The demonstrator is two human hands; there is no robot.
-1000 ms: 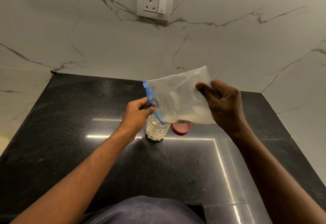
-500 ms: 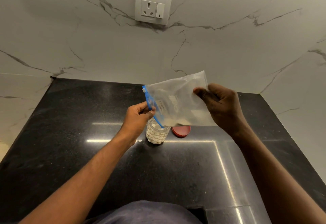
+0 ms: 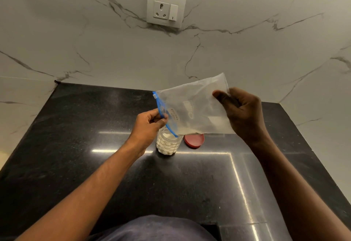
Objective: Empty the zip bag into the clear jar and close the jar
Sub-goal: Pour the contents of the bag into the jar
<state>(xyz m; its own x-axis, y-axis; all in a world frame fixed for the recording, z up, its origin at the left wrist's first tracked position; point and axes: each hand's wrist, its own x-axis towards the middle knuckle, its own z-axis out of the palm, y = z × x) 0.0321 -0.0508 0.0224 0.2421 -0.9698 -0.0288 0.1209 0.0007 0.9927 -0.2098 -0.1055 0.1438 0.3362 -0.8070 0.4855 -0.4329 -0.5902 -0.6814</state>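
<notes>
Setting: black polished stone counter (image 3: 79,146) set into a corner of white marble wall (image 3: 266,54) with grey veins.
Wall fitting: white socket and switch plate (image 3: 166,8) high on the back wall, above the middle of the counter.
Zip bag (image 3: 193,108): translucent plastic, held in the air over the counter, tilted so its blue zip edge points down and to the left; faint printing shows on its face.
Bag contents: a little pale powder lies along the bag's lower edge, gathered toward the zip corner.
Bag mouth: the lower end of the blue zip strip sits right at the jar's opening; whether it touches the rim I cannot tell.
Clear jar (image 3: 168,144): upright on the counter, directly below the bag's low corner, open at the top, with a bubbled pattern on its wall and pale powder filling most of it.
Red lid (image 3: 194,140): lies flat on the counter just to the right of the jar, partly hidden behind the bag's lower edge, not on the jar.
Left hand (image 3: 150,123): fingers curled, thumb and fingertips pinching the blue zip strip partway along it, just above and left of the jar.
Right hand (image 3: 241,111): raised higher than the left, fingers closed around the bag's far, sealed end, thumb pressed on the front face.
Forearms: both bare, reaching in from the bottom corners.
Foreground: dark blue clothing at the bottom centre, close against the counter's near edge.
</notes>
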